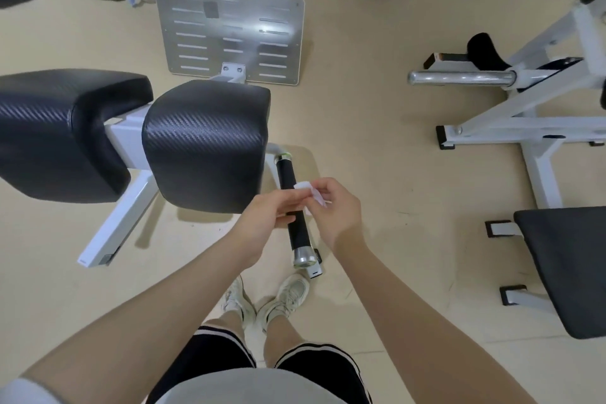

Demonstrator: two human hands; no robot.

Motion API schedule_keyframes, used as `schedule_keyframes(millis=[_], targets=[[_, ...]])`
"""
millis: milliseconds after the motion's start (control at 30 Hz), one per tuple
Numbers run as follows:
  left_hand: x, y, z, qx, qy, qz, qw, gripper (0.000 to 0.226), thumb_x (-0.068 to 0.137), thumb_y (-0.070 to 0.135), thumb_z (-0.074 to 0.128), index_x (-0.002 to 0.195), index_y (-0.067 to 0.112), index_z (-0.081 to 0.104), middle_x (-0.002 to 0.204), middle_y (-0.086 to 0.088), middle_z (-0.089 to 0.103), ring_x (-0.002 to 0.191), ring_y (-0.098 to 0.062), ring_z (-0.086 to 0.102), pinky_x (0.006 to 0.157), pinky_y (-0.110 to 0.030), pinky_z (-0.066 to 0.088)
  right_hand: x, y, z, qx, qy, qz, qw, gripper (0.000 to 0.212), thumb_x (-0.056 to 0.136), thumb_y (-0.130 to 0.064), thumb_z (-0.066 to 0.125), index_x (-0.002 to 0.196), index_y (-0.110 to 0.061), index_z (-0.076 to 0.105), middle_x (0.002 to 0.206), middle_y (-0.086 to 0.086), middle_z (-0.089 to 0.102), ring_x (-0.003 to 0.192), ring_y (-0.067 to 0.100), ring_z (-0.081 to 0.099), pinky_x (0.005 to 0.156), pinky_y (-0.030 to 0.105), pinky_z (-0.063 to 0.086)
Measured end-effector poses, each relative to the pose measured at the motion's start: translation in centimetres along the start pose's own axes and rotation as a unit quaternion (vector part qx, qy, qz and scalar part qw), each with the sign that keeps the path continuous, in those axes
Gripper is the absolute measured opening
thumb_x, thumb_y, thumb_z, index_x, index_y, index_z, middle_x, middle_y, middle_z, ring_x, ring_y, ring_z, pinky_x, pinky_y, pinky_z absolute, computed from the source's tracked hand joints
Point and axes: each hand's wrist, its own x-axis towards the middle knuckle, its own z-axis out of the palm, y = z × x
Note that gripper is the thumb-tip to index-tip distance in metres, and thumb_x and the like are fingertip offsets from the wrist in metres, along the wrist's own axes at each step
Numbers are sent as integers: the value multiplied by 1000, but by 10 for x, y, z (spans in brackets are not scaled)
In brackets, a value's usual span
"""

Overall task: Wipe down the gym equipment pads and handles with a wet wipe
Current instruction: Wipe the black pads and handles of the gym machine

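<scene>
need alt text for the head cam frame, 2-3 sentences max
Seen from above, a person's left hand and right hand pinch a small white wet wipe between them, just over a black handle with a metal end cap. Two black pads on a white frame sit to the left, over a tan floor.

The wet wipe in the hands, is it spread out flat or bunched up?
Bunched up. The wet wipe shows only as small crumpled folds pinched between the left hand and right hand.
</scene>
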Motion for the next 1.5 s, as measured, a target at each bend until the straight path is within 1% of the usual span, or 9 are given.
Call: schedule_keyframes(millis=[167, 267, 433, 567, 767, 933, 1067, 1167, 1500], targets=[[27, -34, -23, 99, 161, -6, 982, 26, 95, 19, 44, 117, 21, 59, 117, 1, 59, 108, -17, 53, 98, -33, 42, 58, 20, 14, -108, 2, -32, 994, 13, 88, -8, 56, 90, -9, 69, 81, -1, 63, 77, 14, 56, 72, 19, 39], [37, -53, -27, 91, 71, -83, 990, 39, 98, 23, 43, 137, 23, 43, 128, -4, 53, 108, -19, 54, 96, -31, 41, 103, 27, 24, -222, 19, -121, 967, 18, 87, -6, 51, 91, -7, 69, 90, 7, 66, 83, 21, 57, 68, 18, 31], [44, -69, -22, -19, -13, -102, 994, 40, 98, 14, 43, 133, 34, 46, 102, 1, 68, 77, -13, 68, 67, -23, 55, 136, 35, 36, -334, -81, -211, 915, 23, 89, -5, 49, 99, -1, 69, 99, 18, 64, 93, 32, 59, 77, 25, 35], [46, -65, -27, -73, -34, -134, 988, 56, 88, -2, 30, 129, 31, 49, 101, -2, 66, 72, -17, 69, 59, -21, 53, 114, 45, 23, -275, -143, -219, 925, 21, 88, -4, 51, 93, 2, 71, 92, 22, 65, 84, 36, 62, 78, 30, 42], [40, -59, -22, -57, -26, -158, 985, 60, 85, 4, 27, 134, 34, 43, 113, 0, 61, 92, -22, 62, 83, -32, 49, 40, 57, -10, -229, -234, -213, 921, 23, 86, -4, 50, 93, -2, 72, 92, 13, 64, 70, 19, 55, 68, 2, 34], [40, -55, -22, -39, -32, -162, 986, 59, 88, 6, 28, 137, 37, 42, 120, 1, 62, 102, -27, 62, 95, -37, 47, 11, 64, -27, -231, -287, -222, 903, 30, 84, -1, 45, 93, -6, 73, 93, 9, 67, 78, 10, 57, 72, -3, 33], [43, -59, -24, -29, -41, -142, 989, 47, 96, 13, 44, 135, 39, 44, 106, 8, 67, 90, -22, 66, 98, -39, 48, 46, 58, -22, -171, -121, -116, 971, 20, 91, -8, 53, 94, -14, 72, 77, -19, 56, 75, 6, 52, 68, 3, 36], [45, -64, -25, -6, -35, -118, 992, 51, 93, 10, 53, 134, 39, 44, 89, 9, 67, 89, -16, 64, 85, -31, 52, 102, 56, 4, -143, -6, -100, 985, 15, 90, -8, 55, 85, -12, 69, 79, -11, 59, 82, 11, 54, 70, 14, 37], [52, -70, -25, -17, -12, -115, 993, 51, 90, 2, 56, 129, 33, 51, 94, 5, 65, 71, -10, 64, 65, -20, 53, 110, 75, 20, 19, -106, 1, 994, 25, 87, -4, 59, 73, -24, 63, 75, -6, 60, 71, 10, 54, 71, 25, 45]])
